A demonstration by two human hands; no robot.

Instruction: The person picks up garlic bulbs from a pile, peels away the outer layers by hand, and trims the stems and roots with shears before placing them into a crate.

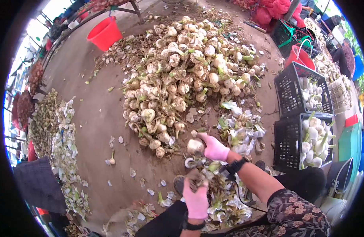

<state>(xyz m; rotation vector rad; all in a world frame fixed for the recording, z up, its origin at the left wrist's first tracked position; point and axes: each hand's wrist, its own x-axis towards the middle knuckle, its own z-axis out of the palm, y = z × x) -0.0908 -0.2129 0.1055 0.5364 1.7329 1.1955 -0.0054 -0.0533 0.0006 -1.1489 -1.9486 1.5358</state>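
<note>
Pink gloves cover both hands. My right hand (pixel 215 148) is closed at the lower edge of the pile, with a pale garlic bulb (pixel 195 146) at its fingers. Nearer my body, my left hand (pixel 195 200) curls round a brownish, blurred clump (pixel 197 179); its exact kind is hard to make out. Ahead of both hands rises a large heap of untrimmed garlic bulbs (pixel 182 79) with dirty skins and stalks. Peeled skins and leaf scraps (pixel 217 193) lie beneath my hands and between my legs.
To the right stand two black crates (pixel 286 144) holding cleaned white bulbs (pixel 316 138). A red bucket (pixel 104 33) sits at the far left, another red bucket (pixel 300 57) beyond the crates. Strewn skins (pixel 67 146) line the left floor. A person (pixel 344 59) sits at the far right.
</note>
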